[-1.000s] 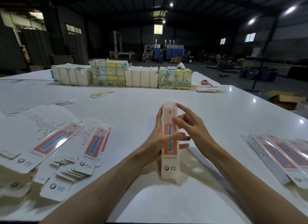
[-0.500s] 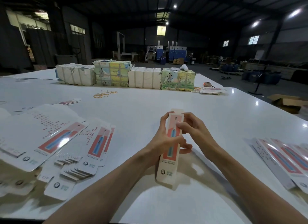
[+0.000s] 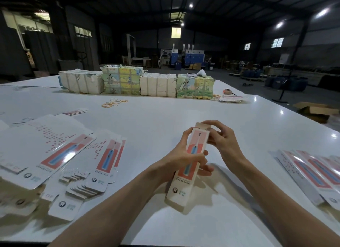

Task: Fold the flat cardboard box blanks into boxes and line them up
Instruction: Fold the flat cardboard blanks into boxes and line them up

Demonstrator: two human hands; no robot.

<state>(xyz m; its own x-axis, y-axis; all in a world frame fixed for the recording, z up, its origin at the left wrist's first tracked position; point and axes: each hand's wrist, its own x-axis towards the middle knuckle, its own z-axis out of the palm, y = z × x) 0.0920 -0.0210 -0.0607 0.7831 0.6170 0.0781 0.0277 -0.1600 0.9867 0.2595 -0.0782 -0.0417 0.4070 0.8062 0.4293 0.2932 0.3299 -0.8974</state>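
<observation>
The left hand point(image 3: 184, 155) is gripping the half-formed toothbrush box point(image 3: 191, 166) round its middle, holding it tilted over the white table point(image 3: 165, 118), while the right hand point(image 3: 223, 143) is pinching its top flap point(image 3: 201, 125). Too tight a squeeze could be buckling the thin walls, and a crooked tuck could be creasing the flap or leaving it open

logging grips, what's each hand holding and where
Both hold the box: the left hand grips its middle, the right hand pinches its top end.
</observation>
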